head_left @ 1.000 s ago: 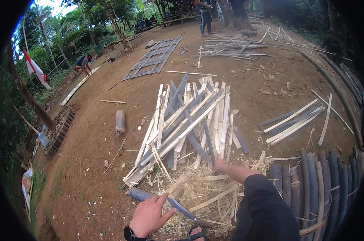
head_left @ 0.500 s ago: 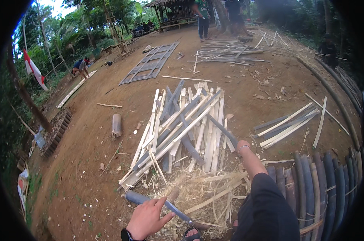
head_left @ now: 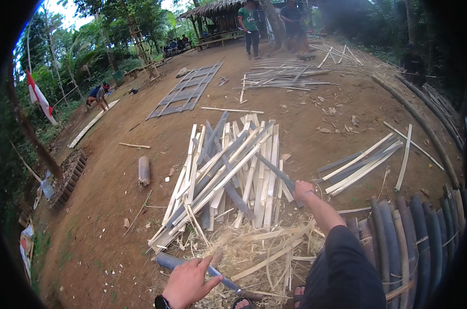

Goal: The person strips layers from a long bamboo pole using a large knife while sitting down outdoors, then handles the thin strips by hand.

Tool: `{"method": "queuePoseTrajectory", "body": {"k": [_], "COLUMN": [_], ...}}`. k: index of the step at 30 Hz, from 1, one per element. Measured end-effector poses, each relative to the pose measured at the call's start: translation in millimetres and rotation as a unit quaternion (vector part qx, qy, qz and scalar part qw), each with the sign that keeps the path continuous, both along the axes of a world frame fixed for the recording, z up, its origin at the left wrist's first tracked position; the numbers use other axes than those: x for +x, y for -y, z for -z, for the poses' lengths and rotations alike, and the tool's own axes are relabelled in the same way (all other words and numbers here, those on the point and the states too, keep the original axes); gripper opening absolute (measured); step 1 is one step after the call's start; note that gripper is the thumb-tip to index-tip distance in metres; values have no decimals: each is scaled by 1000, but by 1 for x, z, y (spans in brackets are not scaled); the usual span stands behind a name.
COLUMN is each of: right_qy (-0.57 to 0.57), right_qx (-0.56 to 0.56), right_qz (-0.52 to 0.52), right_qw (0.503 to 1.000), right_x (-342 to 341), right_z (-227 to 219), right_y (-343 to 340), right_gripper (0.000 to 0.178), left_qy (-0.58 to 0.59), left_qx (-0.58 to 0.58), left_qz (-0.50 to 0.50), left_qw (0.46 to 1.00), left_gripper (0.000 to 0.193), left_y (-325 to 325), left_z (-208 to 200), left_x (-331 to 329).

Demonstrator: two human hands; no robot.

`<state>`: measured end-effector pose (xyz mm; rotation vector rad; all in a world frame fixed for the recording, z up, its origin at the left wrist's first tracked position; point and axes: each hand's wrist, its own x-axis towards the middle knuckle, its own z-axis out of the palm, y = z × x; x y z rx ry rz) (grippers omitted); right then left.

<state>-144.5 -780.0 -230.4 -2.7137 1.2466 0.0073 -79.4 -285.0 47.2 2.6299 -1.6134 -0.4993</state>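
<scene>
My right hand (head_left: pixel 301 190) is closed around the near end of a grey-skinned bamboo slat (head_left: pixel 274 170), which slants across the right side of a heap of split bamboo slats (head_left: pixel 228 170). Low in the view, my left hand (head_left: pixel 189 280) holds nothing, its index finger and thumb spread apart. Beneath and beside it lie a thick grey bamboo piece (head_left: pixel 167 261) and what looks like a machete blade (head_left: pixel 227 282) with a brown handle; my hand partly hides both. Pale shavings (head_left: pixel 264 257) cover the ground between my hands.
Upright bamboo poles (head_left: pixel 398 237) form a low fence at the right. A smaller slat pile (head_left: pixel 362 165) lies before it. Farther off are a bamboo lattice frame (head_left: pixel 184 90), another slat pile (head_left: pixel 285 74), a short log (head_left: pixel 144 171) and several people (head_left: pixel 249 26).
The whole view has shifted a little left and down. My right hand still grips the slat, with little motion against the heap. My left hand stays low with its fingers spread.
</scene>
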Motion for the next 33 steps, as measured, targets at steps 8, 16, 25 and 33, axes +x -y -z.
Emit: {"method": "queuePoseTrajectory", "body": {"k": [8,16,25,33], "right_qy": [-23,2,68,21], "right_qx": [-60,-69,68,-9], "right_qz": [-44,-17,98,41], "right_qw": [997,997,991,999], "right_x": [-16,-8,11,-35], "right_z": [-118,-141,-69,-90], "right_y": [-1,-30,-72,-42], "right_gripper": [25,25,37,32], "left_qy": [5,23,1,11], "left_qx": [-11,-72,-33,-30], "left_qz": [25,52,35,18], "left_qw": [1000,996,999,999], "left_gripper": [61,57,62,59], "left_y": [6,3,-13,-8], "left_z": [1,4,11,10], "left_x": [-12,-24,-9,4]}}
